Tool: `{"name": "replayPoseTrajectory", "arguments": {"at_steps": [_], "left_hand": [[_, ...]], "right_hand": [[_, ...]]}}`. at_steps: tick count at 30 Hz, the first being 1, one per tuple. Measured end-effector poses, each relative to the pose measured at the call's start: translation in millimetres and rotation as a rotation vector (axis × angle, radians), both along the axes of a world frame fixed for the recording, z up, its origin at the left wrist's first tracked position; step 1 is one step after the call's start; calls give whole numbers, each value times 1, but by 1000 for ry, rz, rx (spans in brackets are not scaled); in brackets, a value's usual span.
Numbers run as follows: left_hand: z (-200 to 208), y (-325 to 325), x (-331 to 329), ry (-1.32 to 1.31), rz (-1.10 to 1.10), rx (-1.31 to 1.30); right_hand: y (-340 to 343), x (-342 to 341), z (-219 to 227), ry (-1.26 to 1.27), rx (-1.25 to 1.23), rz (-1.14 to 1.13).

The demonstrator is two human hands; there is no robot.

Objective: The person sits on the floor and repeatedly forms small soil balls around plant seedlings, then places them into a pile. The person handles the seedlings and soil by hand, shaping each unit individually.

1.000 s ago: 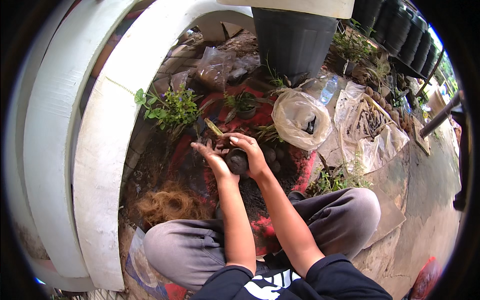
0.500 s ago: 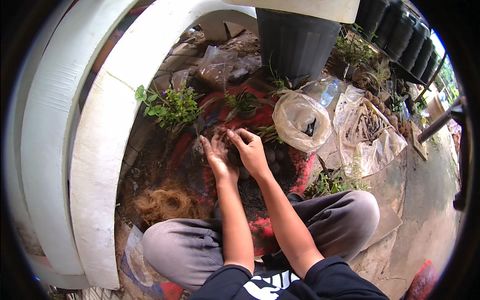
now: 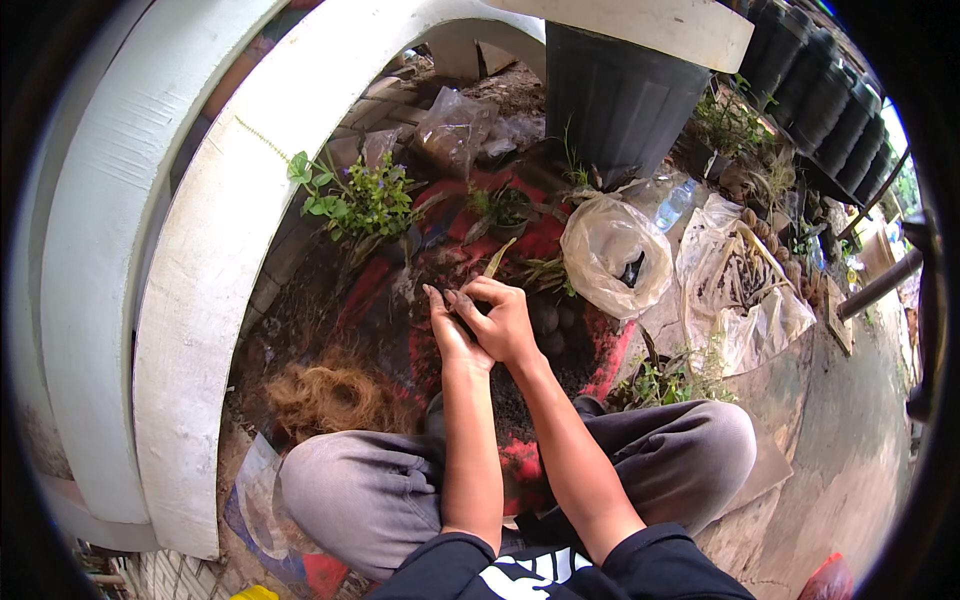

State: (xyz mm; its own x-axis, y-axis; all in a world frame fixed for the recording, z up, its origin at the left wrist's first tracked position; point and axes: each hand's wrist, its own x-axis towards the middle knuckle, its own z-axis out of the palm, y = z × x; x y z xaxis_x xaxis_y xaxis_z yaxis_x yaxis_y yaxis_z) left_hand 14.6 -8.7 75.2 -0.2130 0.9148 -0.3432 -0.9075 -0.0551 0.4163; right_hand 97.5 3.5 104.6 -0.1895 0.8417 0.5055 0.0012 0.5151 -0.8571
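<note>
The left hand (image 3: 447, 335) and right hand (image 3: 503, 322) press together around a dark clump of soil (image 3: 452, 300), fingers curled and closed on it, a narrow leaf (image 3: 497, 258) poking out above; the clump sits over the red mat (image 3: 610, 352). Pressed too hard, I judge, the clump could crumble and the leaf snap; loose soil would scatter onto the mat. Right of the hands lies a clear plastic bag (image 3: 612, 250), rounded and cloudy; beyond it a large black pot (image 3: 615, 95); no labels are legible.
</note>
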Motion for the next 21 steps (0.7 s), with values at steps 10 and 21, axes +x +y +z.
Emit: {"name": "replayPoseTrajectory", "arguments": {"at_steps": [10,21], "left_hand": [[39,-4,13,353,-78,85],[2,8,6,32,-86,388]], "right_hand": [[0,4,9,108,70,-83],[-2,3,12,-187,142,-63]]}}
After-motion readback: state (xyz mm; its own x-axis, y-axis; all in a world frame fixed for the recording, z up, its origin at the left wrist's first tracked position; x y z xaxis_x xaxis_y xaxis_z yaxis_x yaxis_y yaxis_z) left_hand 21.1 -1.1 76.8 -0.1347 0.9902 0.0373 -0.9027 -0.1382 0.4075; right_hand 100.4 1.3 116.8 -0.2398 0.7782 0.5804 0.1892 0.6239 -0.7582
